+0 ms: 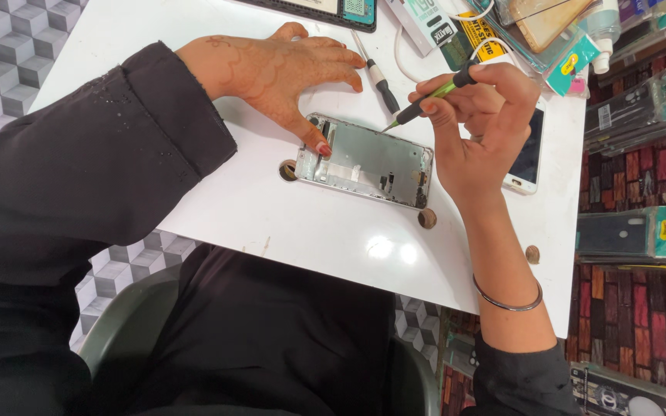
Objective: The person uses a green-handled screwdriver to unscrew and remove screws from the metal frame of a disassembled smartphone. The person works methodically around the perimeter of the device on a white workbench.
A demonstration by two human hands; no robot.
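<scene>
Head view: left hand (283,69) lies flat, thumb pinning the opened silver phone frame (366,161); right hand (475,115) pinches the green-and-black screwdriver (429,96), best kept steady and upright on the screw.

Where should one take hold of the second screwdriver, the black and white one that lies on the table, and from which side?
Probably by the thick black handle of the spare screwdriver, coming from above, fingers across its width. It lies flat on the white table between the left hand and right hand, with its thin shaft pointing away.
</scene>
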